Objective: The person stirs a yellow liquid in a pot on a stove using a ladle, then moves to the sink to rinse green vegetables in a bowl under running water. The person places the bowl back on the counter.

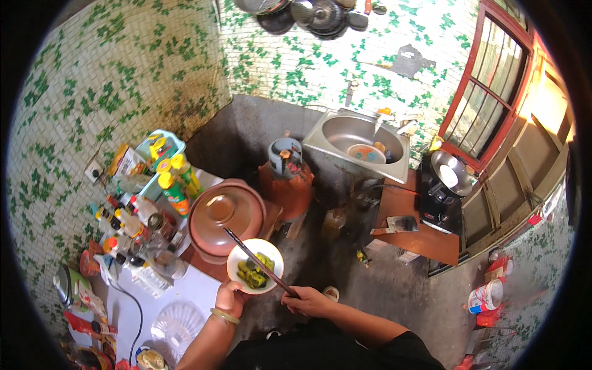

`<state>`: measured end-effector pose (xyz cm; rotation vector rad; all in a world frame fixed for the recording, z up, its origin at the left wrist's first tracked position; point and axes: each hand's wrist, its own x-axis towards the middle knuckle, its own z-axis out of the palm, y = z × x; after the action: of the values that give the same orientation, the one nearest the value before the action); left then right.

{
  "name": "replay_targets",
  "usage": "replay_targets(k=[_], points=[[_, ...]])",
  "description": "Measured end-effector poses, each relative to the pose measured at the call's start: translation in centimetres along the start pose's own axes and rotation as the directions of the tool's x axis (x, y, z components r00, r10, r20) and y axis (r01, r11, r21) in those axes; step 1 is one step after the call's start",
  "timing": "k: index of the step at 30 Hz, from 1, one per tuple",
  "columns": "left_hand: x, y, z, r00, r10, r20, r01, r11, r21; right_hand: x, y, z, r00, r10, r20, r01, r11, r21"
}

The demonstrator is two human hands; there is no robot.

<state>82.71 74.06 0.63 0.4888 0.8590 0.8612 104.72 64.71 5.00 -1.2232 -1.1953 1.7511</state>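
My left hand [230, 299], with a pale bangle at its wrist, holds a white bowl [234, 259] by its near-left rim. Green and yellowish pieces of food [253, 276] lie in the bowl. In my right hand [300, 301] is a pair of dark chopsticks [268, 271], slanting over the bowl towards the upper left. Their far tips reach over the lidded brown clay pot [240, 219], just beyond the bowl. Whether the chopsticks touch the food cannot be told.
Bottles [173, 192] and jars crowd the left table [199, 291], with a clear ribbed plate [178, 330]. A gas cylinder [289, 171] stands behind the pot. Further right are a metal sink [340, 132], a cleaver [401, 224] on a brown board [430, 240], and a wok [462, 178] on a stove.
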Motion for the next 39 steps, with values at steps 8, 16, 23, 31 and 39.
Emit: replay_targets(k=[8, 16, 23, 31, 39], points=[[11.9, 0.5, 18.1, 0.986, -0.018, 0.164, -0.011, 0.984, 0.175, -3.2, -4.1, -16.4, 0.979, -0.143, -0.145, 0.110, 0.970, -0.215], [25.9, -0.3, 31.4, 0.978, -0.009, 0.208, -0.066, 0.933, 0.353, -4.0, -6.7, -31.0, 0.914, -0.277, -0.298, 0.147, 0.908, -0.393], [39.3, -0.1, 37.6, 0.986, -0.052, 0.159, -0.017, 0.915, 0.404, -2.0, -8.3, -37.7, 0.881, -0.228, -0.414, 0.102, 0.947, -0.304], [58.8, -2.3, 40.3, 0.968, -0.150, 0.203, -0.009, 0.783, 0.622, 3.4, -10.5, -44.0, 0.836, -0.089, -0.541, -0.074, 0.959, -0.272], [72.1, -10.1, 41.2, 0.784, -0.329, 0.526, -0.448, 0.286, 0.847, 9.9, -13.3, -48.1, 0.802, 0.055, -0.595, -0.180, 0.972, -0.154]])
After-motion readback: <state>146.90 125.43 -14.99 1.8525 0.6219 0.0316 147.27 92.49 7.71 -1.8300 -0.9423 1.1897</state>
